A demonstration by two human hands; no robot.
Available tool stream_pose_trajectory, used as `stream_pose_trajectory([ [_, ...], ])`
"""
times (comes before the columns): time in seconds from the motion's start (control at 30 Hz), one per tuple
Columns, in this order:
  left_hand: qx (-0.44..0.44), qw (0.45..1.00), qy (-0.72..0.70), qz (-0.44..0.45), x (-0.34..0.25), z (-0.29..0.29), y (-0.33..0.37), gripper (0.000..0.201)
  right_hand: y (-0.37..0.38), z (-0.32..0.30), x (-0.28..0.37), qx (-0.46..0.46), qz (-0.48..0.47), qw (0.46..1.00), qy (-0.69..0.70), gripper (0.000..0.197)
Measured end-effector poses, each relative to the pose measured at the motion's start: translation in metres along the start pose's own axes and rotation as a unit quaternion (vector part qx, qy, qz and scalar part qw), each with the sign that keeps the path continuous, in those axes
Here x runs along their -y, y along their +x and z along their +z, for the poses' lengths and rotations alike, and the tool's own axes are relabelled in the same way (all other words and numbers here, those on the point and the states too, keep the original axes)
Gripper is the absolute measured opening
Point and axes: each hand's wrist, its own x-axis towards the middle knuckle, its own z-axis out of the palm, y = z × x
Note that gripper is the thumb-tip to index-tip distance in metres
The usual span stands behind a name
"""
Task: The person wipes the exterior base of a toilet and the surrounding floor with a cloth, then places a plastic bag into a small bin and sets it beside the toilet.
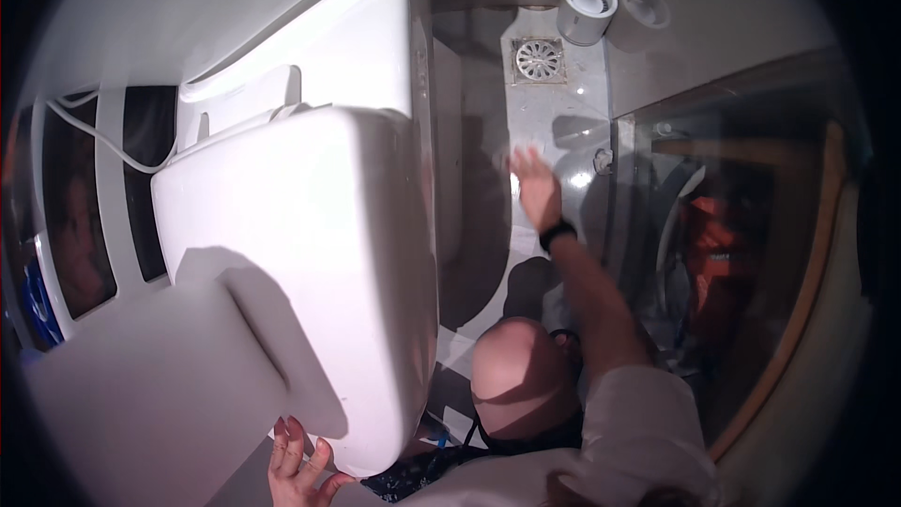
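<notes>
A large glossy white bathroom fixture with rounded edges fills the left side; I cannot tell exactly what kind it is. My left hand is at its near lower corner, fingertips against the edge and fingers apart. Reaching away over the grey floor, my right hand has its fingers stretched out and a little blurred. Nothing shows in it, and contact with the floor cannot be told. A black band circles the right wrist. Beyond this hand lies a round metal floor drain.
A toilet brush stands in a white holder by the far wall. A small pale clump is right of my hand. Along the right runs a dark glossy panel with reflections. A white cable hangs at the left.
</notes>
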Motion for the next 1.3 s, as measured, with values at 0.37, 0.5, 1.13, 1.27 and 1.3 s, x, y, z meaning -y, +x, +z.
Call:
stream_pose_trajectory([
  [0.37, -0.095, 0.989, 0.026, 0.111, 0.026, 0.032, -0.019, 0.076, -0.066, 0.04, 0.088, -0.052, -0.371, 0.48, -0.793, 0.033],
  [0.5, -0.145, 0.979, 0.008, 0.146, 0.051, 0.068, -0.029, 0.07, 0.029, 0.02, 0.156, -0.122, -0.321, 0.323, -0.882, 0.027],
  [1.13, -0.311, 0.895, 0.224, 0.229, 0.13, 0.104, -0.033, 0.069, 0.065, 0.07, 0.135, -0.155, -0.291, 0.338, -0.882, 0.037],
  [1.27, -0.326, 0.889, 0.225, 0.23, 0.141, 0.109, -0.036, 0.065, 0.12, 0.012, 0.142, -0.127, -0.126, 0.356, -0.917, 0.047],
  [1.3, -0.335, 0.886, 0.214, 0.24, 0.145, 0.106, -0.04, 0.065, 0.113, 0.002, 0.134, -0.116, -0.163, 0.312, -0.929, 0.044],
])
